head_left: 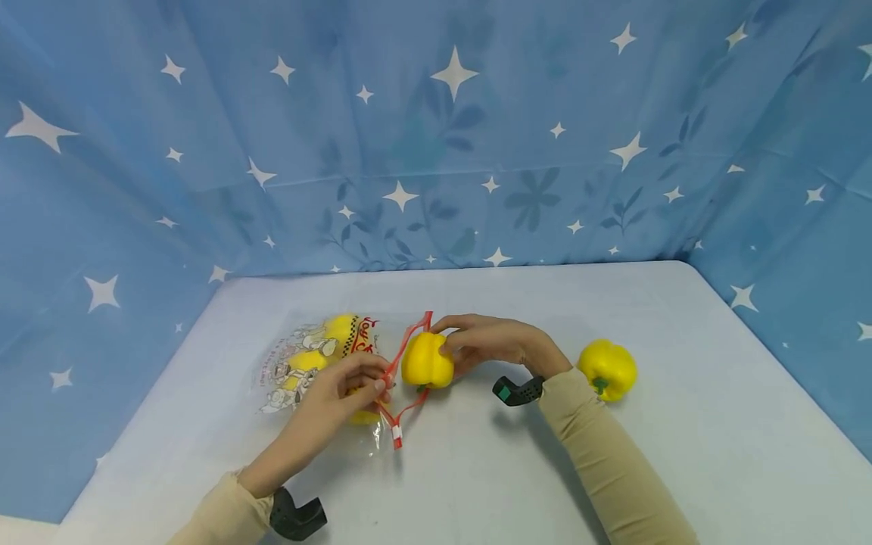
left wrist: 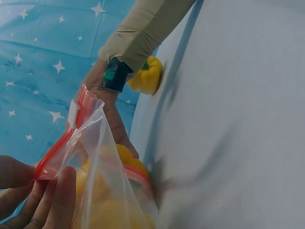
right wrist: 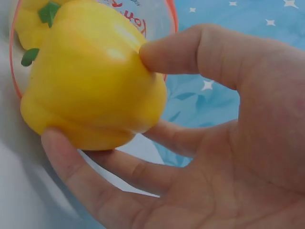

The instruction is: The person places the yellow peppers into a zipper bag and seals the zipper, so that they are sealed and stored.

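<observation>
My right hand point(head_left: 500, 342) grips a yellow bell pepper point(head_left: 427, 360) at the mouth of a clear zip bag. In the right wrist view its thumb and fingers lie round the pepper point(right wrist: 95, 81), whose green stem points to the bag's opening. My left hand point(head_left: 347, 390) pinches the red zip edge of the bag point(head_left: 397, 366), holding the mouth apart. A white slider point(left wrist: 74, 114) shows on that edge in the left wrist view. Inside the printed bag point(head_left: 306, 371) lie several yellow peppers, partly hidden by the print and my left hand.
Another yellow bell pepper point(head_left: 608, 369) sits on the white table point(head_left: 477, 469) to the right, beside my right sleeve. A blue curtain point(head_left: 436, 151) with white stars stands behind the table and along its sides.
</observation>
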The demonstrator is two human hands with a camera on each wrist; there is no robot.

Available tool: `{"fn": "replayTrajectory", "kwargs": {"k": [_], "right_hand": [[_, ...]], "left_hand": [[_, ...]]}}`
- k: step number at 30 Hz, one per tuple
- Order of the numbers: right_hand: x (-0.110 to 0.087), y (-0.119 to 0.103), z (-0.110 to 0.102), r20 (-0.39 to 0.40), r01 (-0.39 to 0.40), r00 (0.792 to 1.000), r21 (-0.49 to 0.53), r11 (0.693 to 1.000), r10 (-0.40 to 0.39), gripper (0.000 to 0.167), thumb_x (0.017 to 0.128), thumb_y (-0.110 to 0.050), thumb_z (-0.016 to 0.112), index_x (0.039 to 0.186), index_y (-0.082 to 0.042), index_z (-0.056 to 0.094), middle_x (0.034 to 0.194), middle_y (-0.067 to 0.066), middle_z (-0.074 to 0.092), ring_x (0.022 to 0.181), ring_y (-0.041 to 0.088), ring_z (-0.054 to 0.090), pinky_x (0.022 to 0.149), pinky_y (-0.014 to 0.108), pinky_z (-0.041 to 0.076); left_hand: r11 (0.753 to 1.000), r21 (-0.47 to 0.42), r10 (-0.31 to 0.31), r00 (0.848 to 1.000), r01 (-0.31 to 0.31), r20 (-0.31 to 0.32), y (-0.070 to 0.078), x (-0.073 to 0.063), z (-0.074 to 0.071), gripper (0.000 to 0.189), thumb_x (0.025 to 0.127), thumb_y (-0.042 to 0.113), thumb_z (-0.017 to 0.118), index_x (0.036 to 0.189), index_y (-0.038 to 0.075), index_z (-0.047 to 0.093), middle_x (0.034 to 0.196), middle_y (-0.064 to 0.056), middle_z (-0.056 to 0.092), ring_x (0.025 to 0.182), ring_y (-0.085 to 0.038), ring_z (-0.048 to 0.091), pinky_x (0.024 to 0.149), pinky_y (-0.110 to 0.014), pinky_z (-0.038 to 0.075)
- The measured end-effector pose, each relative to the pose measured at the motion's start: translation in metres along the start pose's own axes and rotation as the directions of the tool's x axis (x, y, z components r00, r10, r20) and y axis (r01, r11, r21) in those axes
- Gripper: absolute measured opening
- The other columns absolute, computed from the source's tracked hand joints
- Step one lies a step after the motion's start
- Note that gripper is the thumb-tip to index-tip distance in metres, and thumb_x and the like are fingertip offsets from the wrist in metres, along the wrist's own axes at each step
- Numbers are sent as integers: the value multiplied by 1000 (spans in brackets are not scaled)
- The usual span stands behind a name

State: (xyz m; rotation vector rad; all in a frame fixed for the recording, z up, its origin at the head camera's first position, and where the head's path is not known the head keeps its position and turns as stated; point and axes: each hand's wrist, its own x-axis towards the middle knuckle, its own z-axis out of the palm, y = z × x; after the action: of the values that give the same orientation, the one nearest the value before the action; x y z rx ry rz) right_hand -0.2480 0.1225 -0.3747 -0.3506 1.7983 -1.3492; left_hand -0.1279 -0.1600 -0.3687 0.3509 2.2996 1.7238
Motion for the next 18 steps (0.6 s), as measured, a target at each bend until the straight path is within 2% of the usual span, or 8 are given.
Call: {"fn": "replayTrajectory", "kwargs": {"k": [10, 18], "right_hand": [[-5, -15, 6, -37, -17, 999, -112, 994, 13, 57, 95, -22, 63, 150, -15, 49, 133, 14, 63, 100, 24, 70, 99, 40, 62], [-4, -17, 15, -23, -24, 1000, -129, 991, 21, 59, 95, -21, 63, 151, -12, 48, 139, 15, 59, 98, 23, 71, 98, 37, 62]], "left_hand": [[1000, 13, 13, 1000, -13, -14, 1, 0, -3, 25, 103, 10, 64, 128, 7, 65, 118, -25, 67, 99, -21, 68, 83, -26, 65], [1000, 20, 17, 1000, -17, -6, 0, 1, -1, 28, 102, 16, 67, 128, 4, 64, 117, -26, 67, 98, -21, 68, 82, -26, 64]]}}
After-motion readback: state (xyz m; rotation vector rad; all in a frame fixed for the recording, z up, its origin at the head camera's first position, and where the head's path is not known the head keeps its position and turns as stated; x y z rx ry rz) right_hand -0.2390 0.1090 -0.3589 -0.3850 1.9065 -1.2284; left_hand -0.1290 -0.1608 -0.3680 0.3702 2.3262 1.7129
